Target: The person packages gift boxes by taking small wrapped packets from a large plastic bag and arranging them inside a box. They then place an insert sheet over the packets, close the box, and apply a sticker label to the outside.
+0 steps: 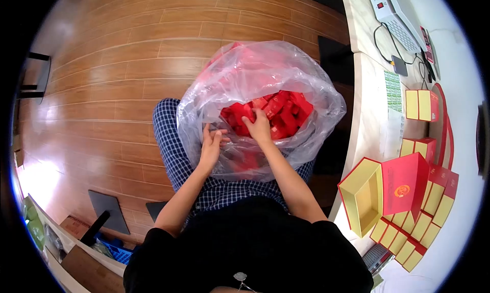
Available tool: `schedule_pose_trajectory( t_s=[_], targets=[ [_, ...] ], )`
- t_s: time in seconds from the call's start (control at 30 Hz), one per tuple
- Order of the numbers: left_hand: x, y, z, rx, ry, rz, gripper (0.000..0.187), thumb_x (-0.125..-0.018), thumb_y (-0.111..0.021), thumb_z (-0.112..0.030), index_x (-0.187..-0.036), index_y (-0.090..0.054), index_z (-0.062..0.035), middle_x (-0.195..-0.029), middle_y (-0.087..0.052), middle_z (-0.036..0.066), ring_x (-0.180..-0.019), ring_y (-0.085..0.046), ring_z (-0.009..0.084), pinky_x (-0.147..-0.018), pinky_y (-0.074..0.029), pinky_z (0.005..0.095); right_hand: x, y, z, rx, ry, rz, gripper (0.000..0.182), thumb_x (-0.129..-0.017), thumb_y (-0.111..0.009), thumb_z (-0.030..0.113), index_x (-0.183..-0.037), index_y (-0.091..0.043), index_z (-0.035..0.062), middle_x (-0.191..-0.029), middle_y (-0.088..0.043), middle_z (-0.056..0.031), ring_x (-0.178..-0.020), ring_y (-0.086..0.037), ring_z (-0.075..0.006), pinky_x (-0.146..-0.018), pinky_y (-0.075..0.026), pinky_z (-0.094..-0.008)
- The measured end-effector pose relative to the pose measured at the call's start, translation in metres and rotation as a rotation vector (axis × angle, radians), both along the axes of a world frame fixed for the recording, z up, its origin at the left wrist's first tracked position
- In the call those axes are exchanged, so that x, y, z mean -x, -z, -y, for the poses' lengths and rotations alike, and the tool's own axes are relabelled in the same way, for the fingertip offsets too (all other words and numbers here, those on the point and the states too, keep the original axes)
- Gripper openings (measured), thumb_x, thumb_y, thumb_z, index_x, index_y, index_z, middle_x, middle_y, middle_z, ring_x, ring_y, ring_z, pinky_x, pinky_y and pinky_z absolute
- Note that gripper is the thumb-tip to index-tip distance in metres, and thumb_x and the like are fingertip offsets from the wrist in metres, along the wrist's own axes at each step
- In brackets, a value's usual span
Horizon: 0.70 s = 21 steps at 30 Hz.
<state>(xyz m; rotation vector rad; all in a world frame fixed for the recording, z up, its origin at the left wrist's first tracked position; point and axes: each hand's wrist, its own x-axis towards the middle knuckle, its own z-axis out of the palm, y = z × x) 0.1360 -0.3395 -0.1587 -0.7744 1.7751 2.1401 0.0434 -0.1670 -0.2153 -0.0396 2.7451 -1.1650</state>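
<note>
A large clear plastic bag [196, 91] stands between my knees with its mouth wide. Inside lie many small red packets [290, 117], heaped loosely. My right hand [259, 128] reaches into the bag, thumb and fingers closed on a red packet [242, 112] at the left of the heap. Its fingertips are partly hidden among the packets. At the bag's near left rim, my left hand [210, 149] has its fingers apart and rests against the plastic, holding nothing.
On the right, a table [365, 124] bears an open red-and-gold box [361, 196], several stacked small boxes [408, 234], a sheet of green labels [393, 91] and a white machine [395, 17] with cables. Behind on the left stands a blue basket [115, 252].
</note>
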Motion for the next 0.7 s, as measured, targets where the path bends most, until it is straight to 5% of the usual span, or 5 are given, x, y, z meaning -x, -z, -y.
schedule_pose_trajectory(
  t_s=[0.17, 0.3, 0.53, 0.6, 0.7],
  targets=[
    [0.012, 0.006, -0.019, -0.138, 0.036, -0.152, 0.085, -0.091, -0.064, -0.021, -0.147, -0.003, -0.0035, -0.132, -0.047, 0.018, -0.113, -0.053, 0.0207, -0.090, -0.046, 0.0316, -0.018, -0.072, -0.032, 0.040, 0.040, -0.153, 0.040, -0.077, -0.071, 0.012, -0.113, -0.055, 0.0035, -0.107, -0.056, -0.0158, -0.099, -0.056, -0.0372, -0.085, -0.047, -0.0406],
    [0.032, -0.026, -0.053, -0.180, 0.017, -0.135, 0.091, -0.087, -0.069, -0.027, -0.149, -0.004, -0.0094, -0.138, -0.039, 0.017, -0.123, -0.045, 0.0237, -0.097, -0.044, 0.0360, -0.047, -0.095, -0.027, -0.007, -0.114, -0.300, 0.049, -0.073, -0.073, 0.008, -0.118, -0.054, 0.0044, -0.106, -0.055, -0.0157, -0.100, -0.055, -0.0374, -0.084, -0.047, -0.0420],
    [0.046, -0.025, -0.056, -0.353, -0.071, -0.022, 0.076, -0.092, -0.062, -0.037, -0.146, -0.016, -0.0087, -0.139, -0.039, 0.013, -0.122, -0.045, 0.0235, -0.098, -0.042, 0.0373, -0.070, -0.103, -0.032, 0.230, 0.018, -0.009, 0.062, -0.075, -0.077, 0.013, -0.128, -0.047, 0.0007, -0.116, -0.055, -0.0201, -0.108, -0.056, -0.0345, -0.092, -0.045, -0.0383],
    [0.048, -0.023, -0.056, -0.321, -0.089, -0.021, 0.069, -0.095, -0.056, -0.039, -0.145, -0.019, -0.0098, -0.134, -0.045, 0.013, -0.118, -0.050, 0.0244, -0.092, -0.046, 0.0365, -0.075, -0.086, -0.043, 0.224, 0.051, -0.100, 0.057, -0.081, -0.073, 0.016, -0.128, -0.047, -0.0009, -0.115, -0.058, -0.0161, -0.106, -0.058, -0.0258, -0.092, -0.045, -0.0337],
    [0.055, -0.018, -0.045, -0.533, 0.015, 0.082, 0.052, -0.098, -0.047, -0.035, -0.139, -0.028, -0.0100, -0.126, -0.055, 0.011, -0.109, -0.056, 0.0238, -0.087, -0.049, 0.0376, -0.075, -0.082, -0.057, 0.748, 0.217, 0.284, 0.041, -0.092, -0.063, 0.025, -0.124, -0.052, 0.0007, -0.107, -0.063, -0.0045, -0.099, -0.057, -0.0120, -0.088, -0.045, -0.0276]
  ],
)
